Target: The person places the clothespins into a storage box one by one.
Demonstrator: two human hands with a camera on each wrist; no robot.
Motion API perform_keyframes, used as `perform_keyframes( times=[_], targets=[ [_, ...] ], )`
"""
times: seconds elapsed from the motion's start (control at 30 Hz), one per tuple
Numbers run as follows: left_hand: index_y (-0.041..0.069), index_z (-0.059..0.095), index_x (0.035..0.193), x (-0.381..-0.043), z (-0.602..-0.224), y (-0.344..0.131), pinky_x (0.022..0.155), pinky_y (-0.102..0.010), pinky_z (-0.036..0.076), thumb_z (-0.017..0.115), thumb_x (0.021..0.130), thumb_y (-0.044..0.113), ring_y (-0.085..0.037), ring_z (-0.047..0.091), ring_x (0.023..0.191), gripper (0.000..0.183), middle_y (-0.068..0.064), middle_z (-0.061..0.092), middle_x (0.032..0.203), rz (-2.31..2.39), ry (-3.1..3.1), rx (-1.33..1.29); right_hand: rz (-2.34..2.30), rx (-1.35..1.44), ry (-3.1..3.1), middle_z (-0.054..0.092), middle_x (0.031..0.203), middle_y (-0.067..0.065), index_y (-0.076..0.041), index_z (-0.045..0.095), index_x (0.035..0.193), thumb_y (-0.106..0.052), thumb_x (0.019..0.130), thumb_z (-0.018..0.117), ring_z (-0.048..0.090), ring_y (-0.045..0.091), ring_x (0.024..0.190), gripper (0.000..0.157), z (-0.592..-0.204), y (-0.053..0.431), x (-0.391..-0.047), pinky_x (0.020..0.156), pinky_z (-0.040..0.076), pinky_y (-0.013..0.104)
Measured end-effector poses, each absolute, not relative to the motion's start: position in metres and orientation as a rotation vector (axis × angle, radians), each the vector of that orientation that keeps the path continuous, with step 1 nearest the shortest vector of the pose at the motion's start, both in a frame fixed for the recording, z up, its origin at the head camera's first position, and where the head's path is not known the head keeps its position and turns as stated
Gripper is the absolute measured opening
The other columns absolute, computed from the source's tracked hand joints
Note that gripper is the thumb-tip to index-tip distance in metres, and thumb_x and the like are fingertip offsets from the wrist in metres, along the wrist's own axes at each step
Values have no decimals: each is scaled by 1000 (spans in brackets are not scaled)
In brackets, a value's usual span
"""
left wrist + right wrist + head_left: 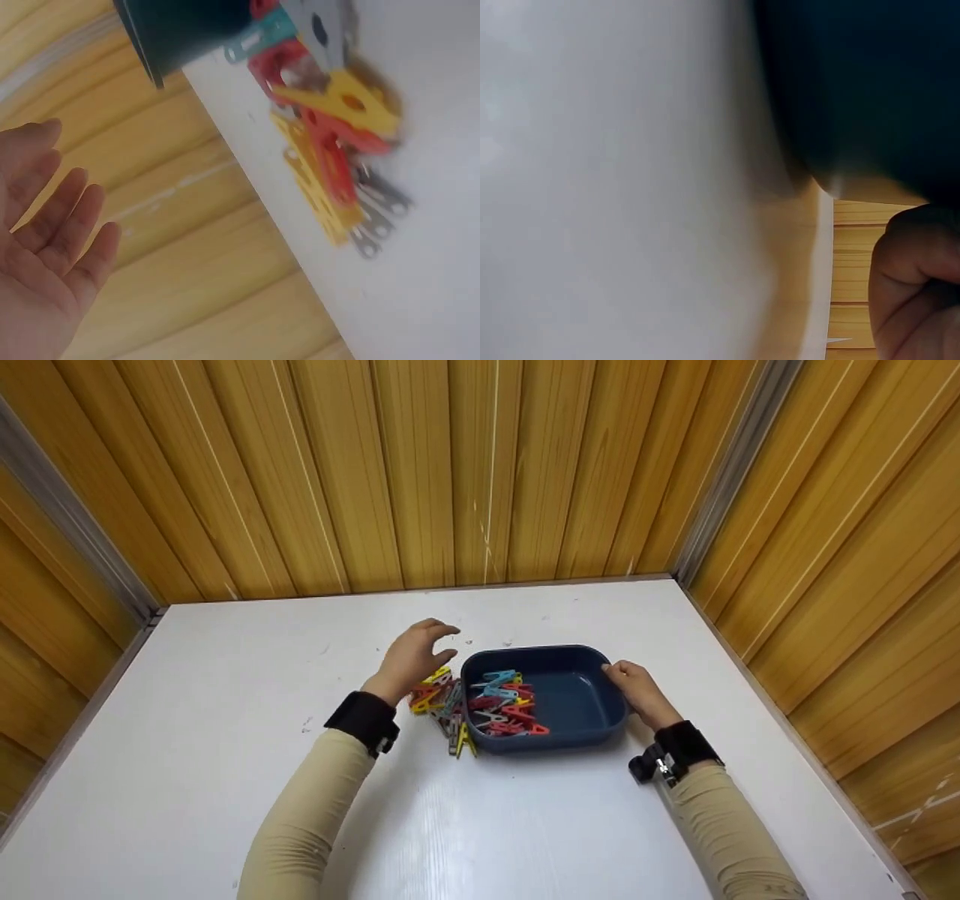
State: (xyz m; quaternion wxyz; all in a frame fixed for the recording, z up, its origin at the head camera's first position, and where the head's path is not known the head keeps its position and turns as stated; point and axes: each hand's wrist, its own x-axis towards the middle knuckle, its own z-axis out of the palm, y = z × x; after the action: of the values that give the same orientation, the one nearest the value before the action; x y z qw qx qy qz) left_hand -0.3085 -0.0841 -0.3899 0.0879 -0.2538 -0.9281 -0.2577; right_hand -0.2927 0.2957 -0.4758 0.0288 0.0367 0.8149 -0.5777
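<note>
A dark blue rectangular basin (pixel 574 739) stands on the white table, with several coloured clothespins (pixel 510 709) heaped in its left half. My right hand (pixel 637 690) grips the basin's right rim, thumb over the edge; in the right wrist view its curled fingers (pixel 907 262) show beside the basin wall. Above the loose clothespins (pixel 427 697) at the basin's left side hovers my left hand (pixel 412 660), fingers spread and holding nothing. The left wrist view shows that palm and relaxed fingers apart from the yellow, red and grey clothespins (pixel 330 157).
Yellow wood-grain panels (pixel 420 472) wall in the white table (pixel 187 750) at the back and both sides. A yellow clothespin (pixel 466 741) lies against the basin's front left corner. Black camera straps (pixel 364 720) circle both wrists.
</note>
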Motion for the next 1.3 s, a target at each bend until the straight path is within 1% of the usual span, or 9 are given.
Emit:
perform_keyframes(
  times=[0.1,0.23,0.33,0.47,0.67,0.8,0.93,1.13,1.3],
  targets=[
    [1,69,128,-312,-392,-98,108,-50,51,72,94,13,-37,65,122,36,-19,70,126,-776,-2802,-687,-1763,108,2521,40,64,-12,-16,49,77,-26,106,51,39,2,54,31,-476,296,-292,48,34,17],
    [1,69,128,-317,-400,-113,106,-50,52,71,95,13,-38,66,119,36,-20,69,128,-753,-2872,-625,-1766,109,2510,40,64,-11,-15,48,78,-28,107,51,39,2,53,31,-475,297,-291,47,34,17],
    [-1,68,129,-321,-409,-121,103,-51,53,70,96,12,-39,66,118,36,-22,68,129,-720,-2942,-586,-1771,102,2499,40,63,-12,-14,48,79,-28,107,50,39,2,53,31,-476,297,-291,47,34,17],
    [-3,68,129,-326,-422,-126,105,-51,52,68,96,10,-39,66,120,35,-23,68,129,-684,-3023,-535,-1772,115,2484,39,62,-12,-14,48,79,-29,107,51,38,1,52,32,-476,296,-291,46,34,17],
    [-3,70,127,-328,-434,-129,106,-51,52,67,96,6,-39,66,119,33,-24,70,126,-689,-3069,-491,-1765,103,2468,39,63,-10,-11,49,80,-26,107,50,38,2,51,31,-463,291,-284,47,34,18],
    [-4,69,127,-329,-437,-127,105,-50,53,67,94,4,-39,66,119,34,-24,70,125,-709,-3103,-451,-1769,113,2466,39,62,-10,-10,49,80,-26,107,51,39,3,51,31,-463,292,-285,46,34,18],
    [-4,69,127,-330,-439,-125,106,-49,52,66,92,2,-38,66,120,35,-24,69,126,-715,-3142,-400,-1809,124,2451,40,62,-12,-15,48,77,-28,106,52,39,2,51,32,-474,295,-291,46,34,17],
    [-3,70,127,-330,-442,-123,108,-48,51,68,92,3,-37,65,122,35,-22,69,127,-721,-3175,-376,-1831,131,2402,42,62,-10,-13,49,77,-24,107,50,41,4,52,32,-476,297,-294,46,35,18],
    [-2,71,125,-330,-443,-121,108,-48,51,67,91,0,-37,65,120,34,-22,70,125,-651,-3172,-412,-1807,124,2432,41,63,-10,-15,49,78,-26,107,50,40,3,52,31,-476,298,-293,47,35,18]
  ],
)
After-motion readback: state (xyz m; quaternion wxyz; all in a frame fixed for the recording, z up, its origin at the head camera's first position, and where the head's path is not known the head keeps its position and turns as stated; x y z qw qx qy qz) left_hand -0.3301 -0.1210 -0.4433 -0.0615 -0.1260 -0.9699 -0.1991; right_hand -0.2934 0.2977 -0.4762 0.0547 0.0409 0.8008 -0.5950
